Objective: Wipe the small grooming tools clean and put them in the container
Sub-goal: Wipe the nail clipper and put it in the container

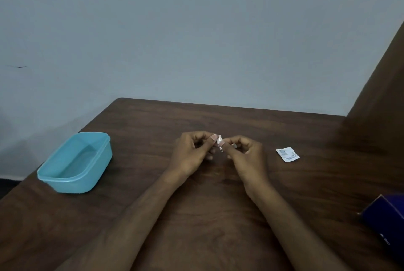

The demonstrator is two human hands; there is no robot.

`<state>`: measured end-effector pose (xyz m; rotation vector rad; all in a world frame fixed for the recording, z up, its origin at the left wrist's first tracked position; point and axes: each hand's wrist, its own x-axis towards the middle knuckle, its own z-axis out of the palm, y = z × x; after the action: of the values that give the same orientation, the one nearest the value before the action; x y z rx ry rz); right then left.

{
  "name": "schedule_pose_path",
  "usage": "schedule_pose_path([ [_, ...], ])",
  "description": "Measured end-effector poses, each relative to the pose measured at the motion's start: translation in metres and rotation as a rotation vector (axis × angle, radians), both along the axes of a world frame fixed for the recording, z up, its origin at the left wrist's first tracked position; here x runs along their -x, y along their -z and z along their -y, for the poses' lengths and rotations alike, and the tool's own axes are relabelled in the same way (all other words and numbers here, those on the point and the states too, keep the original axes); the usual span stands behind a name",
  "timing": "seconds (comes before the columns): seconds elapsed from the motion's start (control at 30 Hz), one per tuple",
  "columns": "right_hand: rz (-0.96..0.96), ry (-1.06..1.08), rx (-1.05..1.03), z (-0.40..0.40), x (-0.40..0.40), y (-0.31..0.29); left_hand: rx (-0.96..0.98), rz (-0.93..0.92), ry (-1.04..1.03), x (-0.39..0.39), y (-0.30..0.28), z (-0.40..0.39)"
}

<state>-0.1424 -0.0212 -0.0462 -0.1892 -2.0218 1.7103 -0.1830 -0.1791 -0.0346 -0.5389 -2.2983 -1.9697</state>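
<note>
Grey-blue wall fills the background, and below it we have a dark wooden surface (pixel 218 194) under our forearms. Near its middle, our left hand (pixel 190 154) and right hand (pixel 247 157) meet, fingers curled, thumb and forefinger tips of each pinching a small grooming tool (pixel 220 144) between them. We judge that both hands hold it because it is too small to steady and rub with one alone. It looks metallic and narrow, with pale glints and a thin end pointing down; a bit of whitish material seems pressed against it, perhaps a wipe, though blur keeps us from being sure. Which kind of tool it is we cannot tell.

A light blue container (pixel 75 162) sits lidless by the left edge, well apart from our hands, and nothing shows inside it. That placement, we judge, leaves it ready for the cleaned tool. A small torn white packet (pixel 287 154) lies flat to the right of our right hand, likely the wrapper of a wipe. A dark blue box (pixel 387 224) juts in at the right edge.
</note>
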Motion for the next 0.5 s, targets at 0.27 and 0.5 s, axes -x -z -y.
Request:
schedule_pose_path([
  [0.27,0.028,-0.058,0.168,-0.0002,-0.0008,-0.0041,0.023,0.069,0.045,0.0016,-0.0002,-0.0009],
  [0.5,-0.023,-0.155,0.3,0.0026,0.0007,-0.0097,0.09,-0.004,0.036,-0.0005,0.0002,0.0017],
])
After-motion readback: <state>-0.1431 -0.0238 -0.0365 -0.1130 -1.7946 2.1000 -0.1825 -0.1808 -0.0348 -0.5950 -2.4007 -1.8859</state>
